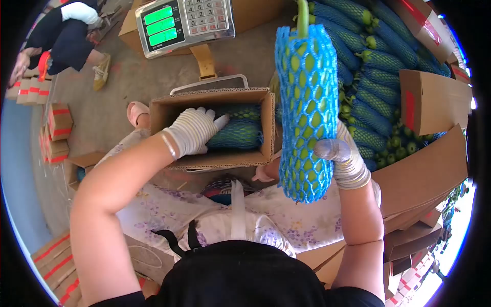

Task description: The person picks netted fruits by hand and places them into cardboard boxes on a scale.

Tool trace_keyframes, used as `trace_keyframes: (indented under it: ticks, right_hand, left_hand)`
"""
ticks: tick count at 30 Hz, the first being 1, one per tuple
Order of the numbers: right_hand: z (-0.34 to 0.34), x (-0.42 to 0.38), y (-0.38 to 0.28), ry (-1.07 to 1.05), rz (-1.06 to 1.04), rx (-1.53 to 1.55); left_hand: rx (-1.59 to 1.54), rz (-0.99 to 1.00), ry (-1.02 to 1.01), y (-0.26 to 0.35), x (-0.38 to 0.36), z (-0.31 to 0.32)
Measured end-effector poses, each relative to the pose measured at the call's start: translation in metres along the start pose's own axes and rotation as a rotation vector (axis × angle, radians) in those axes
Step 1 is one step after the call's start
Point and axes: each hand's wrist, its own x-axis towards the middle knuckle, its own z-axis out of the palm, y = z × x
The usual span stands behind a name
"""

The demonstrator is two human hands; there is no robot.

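My right hand [348, 158], in a striped work glove, is wrapped around a long green gourd [307, 112] in a blue foam net sleeve. Its green stem points up, and it stands upright in front of me, right of the box. My gloved left hand [193, 130] reaches into the open cardboard box [217, 94]. The fingers are stretched out and apart, lying over netted gourds [235, 134] inside. Part of the box's left interior is hidden by that hand.
A scale display [185, 23] with green lit panels stands behind the box. At right, many netted gourds [376, 87] lie piled among cardboard flaps [434, 102]. Taped cartons [59, 125] stand at left. Another person [66, 36] crouches at upper left.
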Motion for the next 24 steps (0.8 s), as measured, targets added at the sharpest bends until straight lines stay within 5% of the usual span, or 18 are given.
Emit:
trace_keyframes:
  ticks: [7, 11, 14, 16, 24]
  right_hand:
    - [-0.029, -0.004, 0.003, 0.083, -0.066, -0.014]
    - [-0.036, 0.0, 0.015, 0.026, -0.111, 0.09]
    - [-0.02, 0.017, 0.005, 0.049, -0.185, -0.091]
    - [0.0, 0.031, -0.012, -0.04, -0.216, -0.112]
    - [0.078, 0.064, -0.007, -0.173, -0.221, -0.559]
  left_hand:
    - [-0.568, -0.13, 0.258, -0.013, -0.133, -0.069]
    - [-1.669, -0.244, 0.661, -0.039, -0.196, -0.006]
    - [-1.932, -0.198, 0.864, -0.039, -0.202, 0.046]
    - [-2.398, -0.074, 0.879, -0.032, -0.196, 0.062]
    - [-2.555, 0.189, 0.886, -0.017, -0.175, 0.108]
